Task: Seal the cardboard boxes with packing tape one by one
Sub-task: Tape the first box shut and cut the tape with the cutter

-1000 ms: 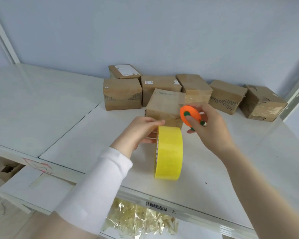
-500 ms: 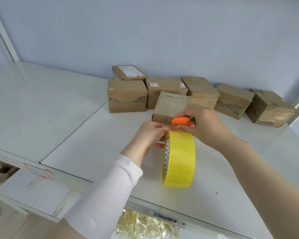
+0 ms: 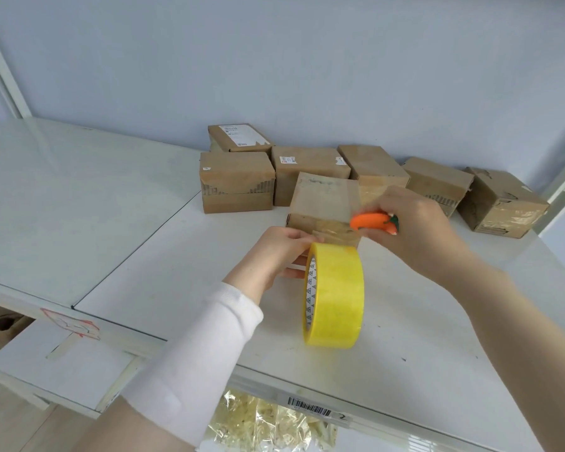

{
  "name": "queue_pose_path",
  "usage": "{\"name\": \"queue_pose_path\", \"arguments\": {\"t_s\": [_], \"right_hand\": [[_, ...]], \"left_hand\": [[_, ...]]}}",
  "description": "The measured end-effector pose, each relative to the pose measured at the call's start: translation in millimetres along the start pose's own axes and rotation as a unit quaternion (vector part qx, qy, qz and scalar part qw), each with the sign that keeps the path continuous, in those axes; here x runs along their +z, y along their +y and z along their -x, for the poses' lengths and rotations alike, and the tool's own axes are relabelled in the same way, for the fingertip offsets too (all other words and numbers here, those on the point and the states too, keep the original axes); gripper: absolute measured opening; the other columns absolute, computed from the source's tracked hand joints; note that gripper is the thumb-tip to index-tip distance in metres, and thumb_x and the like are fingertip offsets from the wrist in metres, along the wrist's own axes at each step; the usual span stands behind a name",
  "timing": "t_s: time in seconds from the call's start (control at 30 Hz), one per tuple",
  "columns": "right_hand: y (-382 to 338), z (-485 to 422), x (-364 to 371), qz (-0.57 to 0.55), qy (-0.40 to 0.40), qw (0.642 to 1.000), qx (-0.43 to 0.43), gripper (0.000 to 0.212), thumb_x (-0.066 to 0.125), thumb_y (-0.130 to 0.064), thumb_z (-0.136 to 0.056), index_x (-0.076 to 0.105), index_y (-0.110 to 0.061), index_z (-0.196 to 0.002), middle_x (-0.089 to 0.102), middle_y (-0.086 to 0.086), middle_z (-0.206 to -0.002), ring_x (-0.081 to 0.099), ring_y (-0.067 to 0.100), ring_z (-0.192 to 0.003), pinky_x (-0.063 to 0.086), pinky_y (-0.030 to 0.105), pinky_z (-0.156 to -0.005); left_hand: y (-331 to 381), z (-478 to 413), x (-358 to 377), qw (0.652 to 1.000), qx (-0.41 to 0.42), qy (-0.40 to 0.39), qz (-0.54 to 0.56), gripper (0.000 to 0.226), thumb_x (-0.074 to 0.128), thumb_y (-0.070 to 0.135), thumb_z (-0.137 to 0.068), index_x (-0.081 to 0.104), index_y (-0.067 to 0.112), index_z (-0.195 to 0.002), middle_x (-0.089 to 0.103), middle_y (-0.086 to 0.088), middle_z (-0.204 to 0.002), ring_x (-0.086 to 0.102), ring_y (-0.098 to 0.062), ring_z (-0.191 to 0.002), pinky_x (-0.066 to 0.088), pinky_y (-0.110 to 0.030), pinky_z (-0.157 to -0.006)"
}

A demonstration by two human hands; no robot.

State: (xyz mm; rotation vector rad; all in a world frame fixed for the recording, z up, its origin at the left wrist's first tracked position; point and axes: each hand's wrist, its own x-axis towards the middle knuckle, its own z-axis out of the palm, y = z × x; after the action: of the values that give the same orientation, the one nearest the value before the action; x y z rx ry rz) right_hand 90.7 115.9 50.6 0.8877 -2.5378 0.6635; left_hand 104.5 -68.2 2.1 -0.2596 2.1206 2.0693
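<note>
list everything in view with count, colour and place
brown cardboard boxes at the back: 6, brown, along the wall
nearer brown cardboard box: 1, brown, in front of them
yellow roll of packing tape: 1, yellow, upright on edge before that box
orange carrot-shaped cutter: 1, orange, at nearer box's right corner
white table: 1, white, under everything
crinkled clear plastic bag: 1, yellowish, below table's front edge
left hand: 1, white sleeve, grips tape roll
right hand: 1, bare forearm, holds cutter
</note>
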Motion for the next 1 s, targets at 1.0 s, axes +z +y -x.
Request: {"name": "queue_pose_path", "arguments": {"t_s": [1.0], "right_hand": [[-121,-110,107,-0.488,-0.035,0.865,0.115,0.037,0.07,-0.027,-0.073,0.057,-0.015,-0.105,0.062,-0.006,-0.092,0.062,-0.002,-0.077,0.049,0.012,-0.066]], "left_hand": [[23,12,-141,0.934,0.318,0.164,-0.023,0.014,0.065,0.017,-0.086,0.064,0.022,-0.074,0.066,0.011,-0.073,0.06,-0.003,-0.072,0.046,-0.022,-0.074]]}}
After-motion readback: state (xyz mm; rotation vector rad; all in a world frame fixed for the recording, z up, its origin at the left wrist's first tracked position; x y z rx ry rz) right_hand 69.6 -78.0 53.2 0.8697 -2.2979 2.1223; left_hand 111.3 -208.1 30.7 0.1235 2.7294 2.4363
